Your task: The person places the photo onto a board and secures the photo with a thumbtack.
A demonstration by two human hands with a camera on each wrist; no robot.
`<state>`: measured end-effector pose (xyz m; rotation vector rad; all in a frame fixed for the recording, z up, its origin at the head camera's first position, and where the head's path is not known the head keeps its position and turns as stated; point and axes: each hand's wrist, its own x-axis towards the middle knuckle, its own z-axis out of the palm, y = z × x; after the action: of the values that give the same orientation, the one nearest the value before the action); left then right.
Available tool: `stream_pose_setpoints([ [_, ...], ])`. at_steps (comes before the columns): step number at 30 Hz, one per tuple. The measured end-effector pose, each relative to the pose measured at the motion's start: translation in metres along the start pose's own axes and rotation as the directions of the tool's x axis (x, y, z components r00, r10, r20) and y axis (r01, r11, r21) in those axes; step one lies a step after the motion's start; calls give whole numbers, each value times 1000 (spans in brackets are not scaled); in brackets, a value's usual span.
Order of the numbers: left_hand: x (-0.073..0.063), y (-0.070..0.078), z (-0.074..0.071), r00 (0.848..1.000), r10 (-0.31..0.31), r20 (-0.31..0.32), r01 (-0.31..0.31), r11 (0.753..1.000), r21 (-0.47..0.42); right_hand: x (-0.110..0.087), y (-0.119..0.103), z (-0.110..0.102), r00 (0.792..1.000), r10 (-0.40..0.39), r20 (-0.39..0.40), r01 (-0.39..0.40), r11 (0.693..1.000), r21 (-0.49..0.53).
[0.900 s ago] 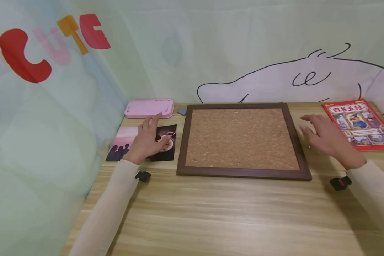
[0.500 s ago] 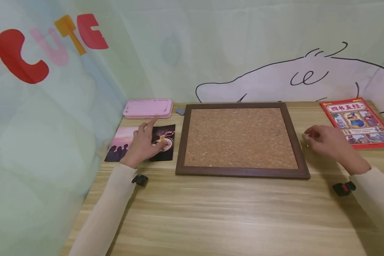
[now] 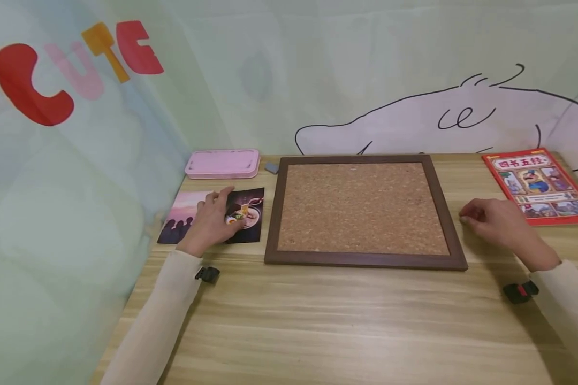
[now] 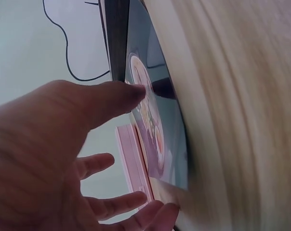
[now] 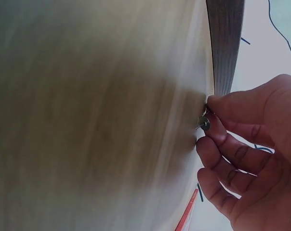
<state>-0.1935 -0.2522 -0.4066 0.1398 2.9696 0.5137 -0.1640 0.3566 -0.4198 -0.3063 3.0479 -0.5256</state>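
Observation:
In the head view my left hand [image 3: 213,220] lies over two prints side by side, a sunset picture with silhouettes [image 3: 178,224] and a dark food picture [image 3: 254,206]. Its thumb comes close over the food picture [image 4: 152,120] in the left wrist view, with the other fingers spread and loosely bent. My right hand [image 3: 503,227] is at the table to the right of the cork board [image 3: 361,208]. Seen from the right wrist, its thumb and curled index finger pinch at a small metal thumbtack [image 5: 204,124], whose pin points toward the table. The head view hides that tack behind the fingers.
A pink tin case [image 3: 222,163] and a grey eraser [image 3: 272,168] stand at the back left. At the back right is a red comic-style book [image 3: 539,187]. The board's brown frame [image 3: 366,260] lies flat between the hands on the wooden table [image 3: 356,326].
My right hand has gone down toward the table, and its thumb and fingers have closed around the tack's spot. The left hand has come lower and slightly nearer over the prints.

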Motion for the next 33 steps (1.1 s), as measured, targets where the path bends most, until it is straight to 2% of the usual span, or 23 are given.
stream_pose_setpoints([
  [7,0,-1,0,999,-17,40,17,1000,-1,1,1,2,999,-16,-38,16,1000,0],
  [13,-1,-1,0,999,-31,37,32,999,-25,2,1,2,999,-18,-31,18,1000,-1],
  [21,0,-3,1,999,-48,-25,45,993,-105,3,0,1,1000,-4,9,4,1000,7],
  [26,2,-12,3,996,-23,-90,9,988,-153,4,0,1,1000,-9,13,9,1000,6],
  [33,5,-23,3,984,-26,-176,-26,958,-287,6,2,-1,1000,-18,11,18,1000,-1],
])
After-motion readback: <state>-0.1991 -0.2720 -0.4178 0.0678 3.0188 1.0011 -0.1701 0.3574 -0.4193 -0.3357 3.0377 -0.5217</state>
